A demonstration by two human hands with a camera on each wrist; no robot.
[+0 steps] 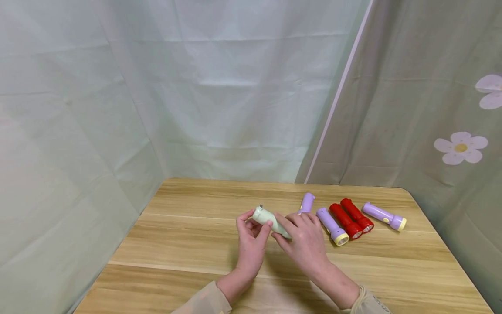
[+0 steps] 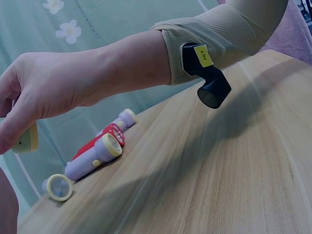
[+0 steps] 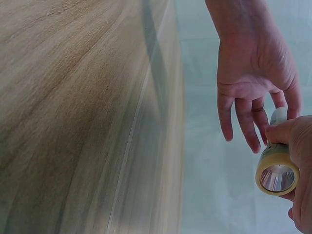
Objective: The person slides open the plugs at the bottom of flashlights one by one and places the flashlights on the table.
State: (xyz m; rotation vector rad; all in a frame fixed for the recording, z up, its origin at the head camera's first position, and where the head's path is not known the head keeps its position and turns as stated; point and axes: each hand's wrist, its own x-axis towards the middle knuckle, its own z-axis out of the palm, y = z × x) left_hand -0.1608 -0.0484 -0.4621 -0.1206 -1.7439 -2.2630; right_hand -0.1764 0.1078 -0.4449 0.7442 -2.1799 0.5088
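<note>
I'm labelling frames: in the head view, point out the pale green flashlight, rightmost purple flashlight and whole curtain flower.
Pale green flashlight [image 1: 265, 216]: head view, its barrel.
Rightmost purple flashlight [image 1: 378, 213]: head view, its barrel.
Whole curtain flower [image 1: 460, 148]: head view, yellow centre.

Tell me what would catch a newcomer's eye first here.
Probably the pale green flashlight, held in the left hand and right hand above the table. Next, the two bright red flashlights, side by side among purple flashlights on the table's right half. Then the pale flowers on the curtain at far right.

Flowered curtain [image 1: 396, 104] behind wooden table [image 1: 176, 248]
</note>
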